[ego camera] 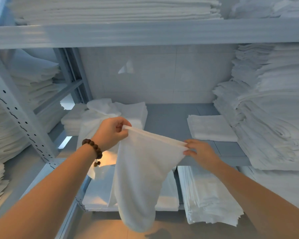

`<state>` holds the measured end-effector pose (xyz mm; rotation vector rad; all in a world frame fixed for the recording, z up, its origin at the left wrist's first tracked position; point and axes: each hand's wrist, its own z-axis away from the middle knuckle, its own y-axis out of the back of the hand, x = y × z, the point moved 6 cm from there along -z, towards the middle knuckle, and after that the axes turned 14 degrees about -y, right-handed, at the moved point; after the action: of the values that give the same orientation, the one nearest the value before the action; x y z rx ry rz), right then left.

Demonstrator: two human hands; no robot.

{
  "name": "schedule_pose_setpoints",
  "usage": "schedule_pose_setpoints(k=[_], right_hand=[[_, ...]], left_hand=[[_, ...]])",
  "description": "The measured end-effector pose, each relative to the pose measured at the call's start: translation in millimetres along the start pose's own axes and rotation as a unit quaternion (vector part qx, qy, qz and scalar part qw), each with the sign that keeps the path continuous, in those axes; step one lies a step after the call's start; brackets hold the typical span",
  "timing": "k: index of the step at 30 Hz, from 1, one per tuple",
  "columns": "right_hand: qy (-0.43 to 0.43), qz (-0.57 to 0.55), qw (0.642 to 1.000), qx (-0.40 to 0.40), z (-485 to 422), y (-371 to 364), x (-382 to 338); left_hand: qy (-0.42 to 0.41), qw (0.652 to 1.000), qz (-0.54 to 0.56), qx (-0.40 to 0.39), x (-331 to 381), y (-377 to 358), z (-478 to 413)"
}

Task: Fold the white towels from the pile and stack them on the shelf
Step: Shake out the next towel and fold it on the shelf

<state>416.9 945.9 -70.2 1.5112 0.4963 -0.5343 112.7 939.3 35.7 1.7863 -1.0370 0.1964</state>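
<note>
Both hands hold a white towel (141, 178) up in front of the shelf (166, 121).
The left hand (110, 131) pinches its upper left corner. The right hand (202, 152), slightly blurred, seems to pinch the opposite corner. The cloth hangs between them, and a folded towel (212, 128) lies on the shelf board behind.

text: none legible | surfaces: held towel (136, 169), shelf (171, 118) | labels/numbers: none readable

The hanging towel (136, 178) hides part of the lower stack (97, 195). The right hand (202, 152) is blurred, the tall pile (274, 118) cropped.
</note>
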Motion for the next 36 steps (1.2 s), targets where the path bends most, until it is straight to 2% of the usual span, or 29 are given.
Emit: schedule_pose_setpoints(k=[4,10,13,19,25,32,34,36], right_hand=[[0.041,-0.049,0.998,0.001,0.1,23.0,-24.2],[0.059,-0.077,0.992,0.076,4.9,46.5,-46.9],[0.065,-0.080,0.988,0.111,8.8,59.7,-51.0],[0.033,-0.109,0.979,0.170,9.9,82.8,-36.3],[0.025,-0.091,0.978,0.186,14.1,85.0,-31.0],[0.005,-0.064,0.983,0.174,17.7,83.4,-38.7],[0.025,-0.059,0.975,0.212,21.8,96.3,-46.1],[0.066,-0.063,0.951,0.296,34.1,110.3,-50.5]], left_hand=[[-0.002,0.986,-0.150,-0.071,-23.4,2.7,9.6],[-0.028,0.976,-0.199,-0.079,-27.4,3.8,15.8],[-0.069,0.978,-0.184,-0.073,-18.2,-0.6,18.7],[-0.145,0.983,-0.116,-0.011,7.3,-4.4,16.0],[-0.112,0.994,-0.016,-0.005,2.2,-14.0,5.3],[-0.077,0.996,-0.028,-0.019,-8.9,-22.0,-1.6],[-0.123,0.989,-0.076,0.025,-2.3,-9.3,-5.6],[-0.182,0.972,-0.108,0.103,5.8,1.0,-1.2]])
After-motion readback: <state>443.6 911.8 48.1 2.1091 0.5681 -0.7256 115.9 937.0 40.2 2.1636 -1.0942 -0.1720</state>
